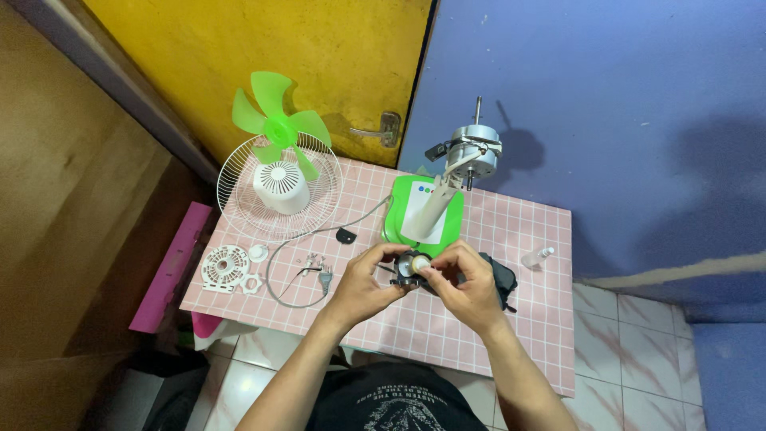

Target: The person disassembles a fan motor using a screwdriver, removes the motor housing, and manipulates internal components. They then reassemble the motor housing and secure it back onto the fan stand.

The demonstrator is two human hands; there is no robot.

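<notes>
At the far left, a pink board (169, 270) leans against the edge of the desk (527, 335), which is covered in a pink grid-patterned cloth. On the desk's left end lies a white round vented cover (224, 268), with a small white ring (258, 253) just beside it. Behind them a white wire fan guard (239, 191) lies flat, and inside it stands a white motor housing (281, 186); a green fan blade (278, 128) rests on top of that. A grey cord (275, 275) curls across the cloth to a plug (325, 278), near a few tiny screws and a small black part (345, 235).

The left hand (361, 285) holds one side of a small dark motor part (407, 270) with a pale round centre, fingers curled around it in a narrow grip. The part is held just above the desk's middle, in front of the green and white fan base (423, 209), whose white neck tilts up to a bare metal motor (472, 148). The right hand (464, 281) pinches the part's other side, thumb and fingertips closed on it. A dark cloth (503, 279) lies under this hand. Further right a small clear bottle (537, 257) lies on the cloth.
</notes>
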